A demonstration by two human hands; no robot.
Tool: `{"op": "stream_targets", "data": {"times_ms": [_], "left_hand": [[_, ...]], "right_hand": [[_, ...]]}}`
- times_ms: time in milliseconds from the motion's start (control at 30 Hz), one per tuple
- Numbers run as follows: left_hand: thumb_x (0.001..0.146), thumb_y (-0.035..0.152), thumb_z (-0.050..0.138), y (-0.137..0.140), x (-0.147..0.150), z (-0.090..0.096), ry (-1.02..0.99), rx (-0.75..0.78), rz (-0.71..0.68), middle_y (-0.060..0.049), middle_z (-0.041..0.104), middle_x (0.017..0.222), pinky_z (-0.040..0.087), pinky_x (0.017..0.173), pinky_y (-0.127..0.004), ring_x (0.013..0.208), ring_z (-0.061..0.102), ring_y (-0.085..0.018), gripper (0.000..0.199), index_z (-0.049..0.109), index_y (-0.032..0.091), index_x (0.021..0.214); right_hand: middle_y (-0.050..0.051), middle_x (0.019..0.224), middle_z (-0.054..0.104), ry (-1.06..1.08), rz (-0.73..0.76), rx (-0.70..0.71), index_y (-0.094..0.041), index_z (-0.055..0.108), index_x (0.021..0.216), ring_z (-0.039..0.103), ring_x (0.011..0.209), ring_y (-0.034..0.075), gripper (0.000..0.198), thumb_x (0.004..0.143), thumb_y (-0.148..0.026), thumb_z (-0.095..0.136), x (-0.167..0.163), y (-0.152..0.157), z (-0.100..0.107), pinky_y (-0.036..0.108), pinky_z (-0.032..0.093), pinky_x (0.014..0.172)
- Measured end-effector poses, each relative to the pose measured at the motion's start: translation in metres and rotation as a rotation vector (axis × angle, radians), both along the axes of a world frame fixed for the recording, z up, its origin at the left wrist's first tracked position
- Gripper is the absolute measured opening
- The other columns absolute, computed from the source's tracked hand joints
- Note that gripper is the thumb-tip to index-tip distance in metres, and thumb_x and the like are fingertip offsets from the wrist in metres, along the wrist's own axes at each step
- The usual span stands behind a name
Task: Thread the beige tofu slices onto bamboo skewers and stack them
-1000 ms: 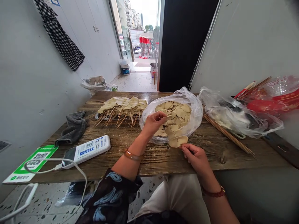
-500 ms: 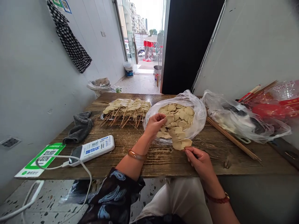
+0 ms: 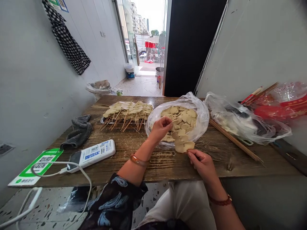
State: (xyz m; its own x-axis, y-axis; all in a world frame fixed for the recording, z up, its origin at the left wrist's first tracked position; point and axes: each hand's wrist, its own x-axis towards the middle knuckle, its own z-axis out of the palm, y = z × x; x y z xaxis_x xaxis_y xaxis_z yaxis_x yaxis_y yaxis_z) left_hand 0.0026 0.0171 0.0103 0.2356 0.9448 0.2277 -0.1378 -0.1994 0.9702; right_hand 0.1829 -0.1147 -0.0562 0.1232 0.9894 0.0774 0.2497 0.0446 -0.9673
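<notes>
With the left hand (image 3: pixel 161 129), pinches a thin round slice (image 3: pixel 175 123) between thumb and fingertips, over the near part of an open plastic bag (image 3: pixel 202 116). With the right hand (image 3: pixel 202 163), grips between thumb and forefinger the near end of an overlapping run of slices (image 3: pixel 183 145), raised over the worktop (image 3: pixel 155 166) and reaching across the bag's near rim in view; cannot tell from this view how far a stick runs through it. Wears an amber-coloured bangle (image 3: pixel 139 160) on the left wrist and a dark red bracelet (image 3: pixel 221 202) on the right.

Has just beyond both hands, inside the spread mouth of the bag, a heap of loose slices (image 3: pixel 185 115), pale and lying flat on one another. Has to the left of the bag a row of skewered slices (image 3: pixel 128 109), piled side by side with bare stick ends pointing towards the near edge. Has to the right a bundle of sticks (image 3: pixel 236 142) laid slantwise, beside a second plastic bag (image 3: pixel 251 126) and some red packaging (image 3: pixel 275 110). Has further left a crumpled grey cloth (image 3: pixel 78 131), a white power bank (image 3: pixel 100 152) with a cable plugged in, and a green-and-white code card (image 3: pixel 35 167) near the corner.
</notes>
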Motion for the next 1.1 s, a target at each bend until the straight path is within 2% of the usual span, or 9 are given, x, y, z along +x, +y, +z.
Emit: {"op": "stream_targets", "data": {"times_ms": [133, 267, 400, 767, 867, 1100], "left_hand": [[0.064, 0.026, 0.071, 0.0015, -0.0009, -0.0025, -0.054, -0.050, 0.018, 0.003, 0.054, 0.062, 0.037, 0.053, -0.020, 0.056, 0.046, -0.007, 0.021, 0.060, 0.014, 0.076], [0.060, 0.025, 0.074, 0.0051, -0.0042, -0.0058, -0.161, -0.166, 0.054, 0.004, 0.052, 0.057, 0.032, 0.047, -0.019, 0.049, 0.043, -0.005, 0.023, 0.058, 0.014, 0.072], [0.057, 0.023, 0.076, 0.0068, -0.0060, -0.0076, -0.234, -0.289, 0.023, 0.005, 0.051, 0.055, 0.030, 0.044, -0.019, 0.046, 0.042, -0.004, 0.026, 0.058, 0.014, 0.073], [0.052, 0.016, 0.078, 0.0041, -0.0021, -0.0098, -0.387, -0.505, -0.116, 0.004, 0.053, 0.056, 0.034, 0.044, -0.019, 0.048, 0.048, -0.007, 0.029, 0.056, 0.014, 0.070], [0.054, 0.017, 0.077, 0.0014, 0.0005, -0.0100, -0.342, -0.465, -0.116, 0.004, 0.054, 0.056, 0.034, 0.044, -0.019, 0.046, 0.047, -0.006, 0.027, 0.056, 0.014, 0.071], [0.059, 0.020, 0.074, -0.0017, 0.0019, -0.0057, -0.232, -0.253, -0.007, 0.005, 0.053, 0.055, 0.032, 0.045, -0.019, 0.046, 0.044, -0.005, 0.022, 0.057, 0.014, 0.072]], "right_hand": [[-0.003, 0.055, 0.051, -0.013, 0.002, 0.021, -0.014, 0.072, 0.091, 0.042, 0.044, 0.008, 0.035, 0.085, -0.045, 0.057, 0.0006, -0.0008, -0.0004, 0.020, 0.030, 0.041], [-0.002, 0.055, 0.051, -0.027, 0.010, 0.023, -0.015, 0.072, 0.091, 0.043, 0.045, 0.009, 0.033, 0.085, -0.044, 0.058, 0.0020, -0.0022, -0.0016, 0.020, 0.031, 0.041], [-0.002, 0.055, 0.052, -0.029, 0.011, 0.028, -0.014, 0.072, 0.089, 0.043, 0.045, 0.009, 0.033, 0.084, -0.044, 0.059, 0.0023, -0.0028, -0.0024, 0.020, 0.031, 0.041], [-0.002, 0.055, 0.051, -0.017, -0.001, 0.016, -0.015, 0.072, 0.088, 0.043, 0.045, 0.009, 0.031, 0.084, -0.042, 0.059, 0.0005, -0.0043, 0.0021, 0.021, 0.033, 0.043], [-0.003, 0.055, 0.051, -0.021, -0.005, 0.010, -0.014, 0.072, 0.090, 0.043, 0.044, 0.009, 0.032, 0.084, -0.043, 0.059, 0.0010, -0.0040, 0.0013, 0.021, 0.033, 0.043], [-0.003, 0.054, 0.050, -0.008, -0.024, -0.003, -0.013, 0.072, 0.090, 0.043, 0.043, 0.009, 0.036, 0.083, -0.046, 0.059, -0.0004, -0.0031, 0.0028, 0.021, 0.033, 0.041]]}}
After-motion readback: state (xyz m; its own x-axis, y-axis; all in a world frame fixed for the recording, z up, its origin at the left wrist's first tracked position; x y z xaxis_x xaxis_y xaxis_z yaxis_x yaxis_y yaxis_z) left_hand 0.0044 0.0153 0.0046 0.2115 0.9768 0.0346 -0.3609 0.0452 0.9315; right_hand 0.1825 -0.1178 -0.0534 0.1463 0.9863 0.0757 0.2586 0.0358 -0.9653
